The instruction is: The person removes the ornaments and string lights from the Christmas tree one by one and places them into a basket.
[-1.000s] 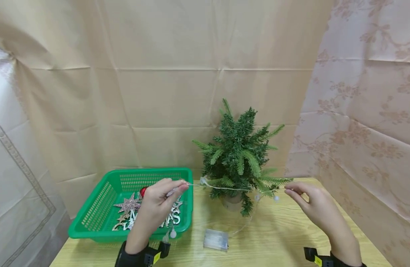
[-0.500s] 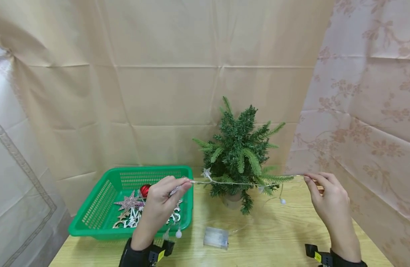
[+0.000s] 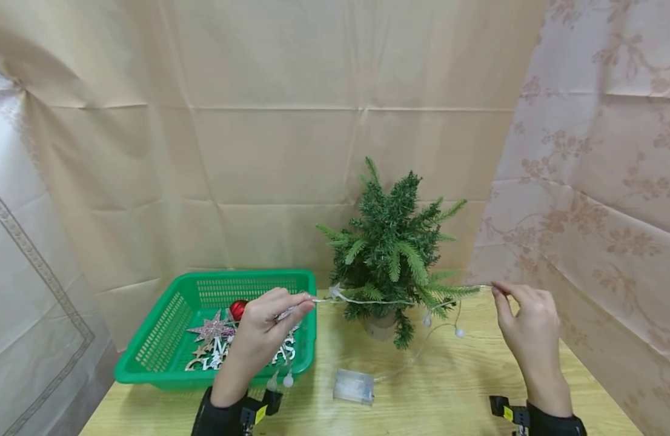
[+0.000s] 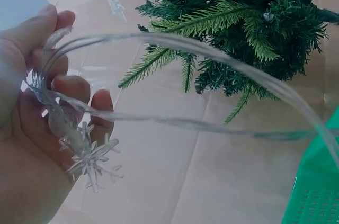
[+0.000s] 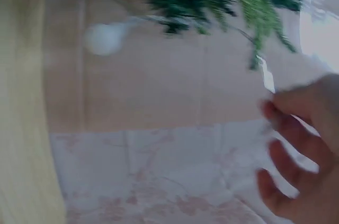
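A clear string of fairy lights (image 3: 375, 301) stretches between both hands, in front of the lower branches of a small green Christmas tree (image 3: 392, 248). My left hand (image 3: 264, 330) pinches it at thumb and forefinger, and looped wire with a clear snowflake light (image 4: 91, 158) hangs in the palm in the left wrist view. At the other end, my right hand (image 3: 526, 327) pinches the wire between thumb and forefinger, right of the tree. White ball lights (image 3: 458, 332) dangle near the right branches. From there the wire runs down to a clear battery box (image 3: 354, 386) on the table.
A green basket (image 3: 149, 378) stands at the left, below and behind my left hand. It holds a red ball (image 3: 237, 309), a pink glitter star (image 3: 211, 328) and white letter ornaments. The wooden table (image 3: 422, 406) runs to cloth curtains (image 3: 258, 151) behind.
My right hand has moved right and a little up, drawing the wire out past the tree, then slightly back left. The left hand has shifted slightly.
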Demonstrator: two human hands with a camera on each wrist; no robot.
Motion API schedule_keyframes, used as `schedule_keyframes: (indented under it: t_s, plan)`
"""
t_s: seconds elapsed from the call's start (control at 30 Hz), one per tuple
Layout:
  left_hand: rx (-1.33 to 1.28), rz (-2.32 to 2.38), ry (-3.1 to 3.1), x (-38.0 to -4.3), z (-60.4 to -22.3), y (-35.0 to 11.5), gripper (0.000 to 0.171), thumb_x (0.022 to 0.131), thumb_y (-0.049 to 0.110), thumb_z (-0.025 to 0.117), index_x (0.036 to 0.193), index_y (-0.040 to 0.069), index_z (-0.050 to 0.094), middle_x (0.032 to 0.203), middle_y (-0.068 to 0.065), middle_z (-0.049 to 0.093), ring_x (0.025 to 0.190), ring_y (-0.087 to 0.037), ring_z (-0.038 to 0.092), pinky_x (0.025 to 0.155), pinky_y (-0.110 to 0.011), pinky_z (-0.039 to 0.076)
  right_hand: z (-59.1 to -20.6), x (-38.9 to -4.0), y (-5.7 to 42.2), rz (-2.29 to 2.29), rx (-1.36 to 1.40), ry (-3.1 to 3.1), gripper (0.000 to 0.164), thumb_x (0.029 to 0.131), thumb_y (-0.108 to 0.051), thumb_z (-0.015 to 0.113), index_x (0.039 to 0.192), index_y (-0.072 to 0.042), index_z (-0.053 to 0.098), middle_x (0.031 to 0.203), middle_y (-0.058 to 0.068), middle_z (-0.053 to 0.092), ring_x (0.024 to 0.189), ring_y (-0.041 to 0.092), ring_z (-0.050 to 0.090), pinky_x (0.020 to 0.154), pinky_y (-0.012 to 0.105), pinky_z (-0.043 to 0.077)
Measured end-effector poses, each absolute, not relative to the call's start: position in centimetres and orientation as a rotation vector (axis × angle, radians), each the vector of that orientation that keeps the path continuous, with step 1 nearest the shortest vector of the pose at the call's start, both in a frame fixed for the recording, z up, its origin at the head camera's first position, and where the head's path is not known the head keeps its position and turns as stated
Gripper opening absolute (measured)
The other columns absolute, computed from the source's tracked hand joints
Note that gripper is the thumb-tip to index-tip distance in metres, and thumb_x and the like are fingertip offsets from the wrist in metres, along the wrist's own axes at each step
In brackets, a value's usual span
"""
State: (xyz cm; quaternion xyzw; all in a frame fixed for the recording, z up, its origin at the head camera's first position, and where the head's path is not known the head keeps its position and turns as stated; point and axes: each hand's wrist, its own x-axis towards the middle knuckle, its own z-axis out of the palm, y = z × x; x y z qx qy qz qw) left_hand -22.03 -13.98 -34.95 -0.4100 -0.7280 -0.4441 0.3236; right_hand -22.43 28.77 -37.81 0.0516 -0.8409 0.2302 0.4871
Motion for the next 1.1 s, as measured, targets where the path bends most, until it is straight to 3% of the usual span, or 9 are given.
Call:
schedule_keyframes:
  t_s: [0.1,0.2,0.33,0.43,0.57,0.77,0.97,1.1]
  plan:
    - [-1.133,-1.166,-1.893,-22.0,-34.9,-13.7,0.015,0.093,0.005,0.072,0.107,0.004,0.079,0.081,0.005,0.060,0.074,-0.010,0.045,0.061,-0.022,0.037,-38.2,-23.0,28.8,0.568,0.098,-1.996,0.012,0.091,0.005,0.069,0.102,0.009,0.075,0.089,0.027,0.070,0.086,0.049,0.056,0.073,0.059,0.043]
    - [-1.161,-1.089,-1.921,-22.0,-35.0,-13.2,0.015,0.099,0.016,0.068,0.103,0.008,0.080,0.094,0.003,0.060,0.085,-0.013,0.047,0.069,-0.024,0.039,-38.3,-22.8,29.5,0.567,0.093,-2.078,0.014,0.091,0.002,0.069,0.102,0.005,0.077,0.086,0.022,0.071,0.080,0.043,0.059,0.067,0.054,0.045]
    - [-1.073,-0.925,-1.966,-22.0,-35.0,-12.5,0.027,0.101,0.033,0.063,0.099,0.013,0.081,0.088,0.004,0.045,0.084,-0.014,0.039,0.072,-0.028,0.031,-38.1,-22.1,30.9,0.615,0.193,-2.312,0.015,0.092,-0.006,0.072,0.106,-0.006,0.078,0.088,0.009,0.072,0.073,0.025,0.062,0.059,0.036,0.046]
    - [-0.990,-0.854,-2.007,-22.0,-35.1,-12.3,0.035,0.101,0.040,0.060,0.100,0.014,0.082,0.079,0.009,0.040,0.073,-0.009,0.034,0.069,-0.028,0.029,-38.0,-21.9,31.5,0.717,0.306,-2.486,0.016,0.098,-0.015,0.070,0.112,-0.011,0.077,0.087,0.000,0.070,0.067,0.012,0.055,0.054,0.027,0.042]
    - [-0.944,-0.801,-2.091,-21.9,-35.2,-12.3,0.035,0.101,0.041,0.060,0.103,0.014,0.082,0.074,0.016,0.049,0.065,-0.003,0.037,0.066,-0.027,0.035,-38.1,-21.9,31.5,0.929,0.450,-2.636,0.020,0.101,-0.021,0.066,0.115,-0.010,0.074,0.082,-0.008,0.066,0.061,0.008,0.050,0.051,0.027,0.041]
    - [-0.933,-0.695,-2.109,-21.3,-35.1,-11.9,0.043,0.103,0.045,0.053,0.100,0.013,0.082,0.073,0.014,0.057,0.066,-0.004,0.043,0.065,-0.026,0.041,-38.4,-21.8,30.6,1.170,0.613,-2.659,0.019,0.101,-0.016,0.065,0.116,-0.006,0.073,0.085,-0.008,0.071,0.063,0.013,0.061,0.054,0.029,0.050]
    - [-1.158,-0.785,-1.882,-20.2,-34.2,-10.2,0.032,0.104,0.032,0.058,0.099,0.008,0.080,0.087,0.003,0.073,0.080,-0.011,0.061,0.072,-0.018,0.049,-38.3,-21.6,29.3,1.277,0.703,-2.555,0.016,0.099,-0.009,0.066,0.113,-0.009,0.075,0.090,-0.006,0.074,0.069,0.015,0.068,0.061,0.031,0.056]
    - [-1.335,-0.912,-1.725,-19.4,-33.8,-9.0,0.022,0.102,0.023,0.063,0.104,0.007,0.078,0.093,0.001,0.075,0.088,-0.013,0.063,0.081,-0.020,0.050,-38.0,-21.5,28.5,1.293,0.729,-2.529,0.016,0.099,-0.008,0.067,0.113,-0.009,0.075,0.091,-0.006,0.074,0.071,0.015,0.068,0.064,0.030,0.057]
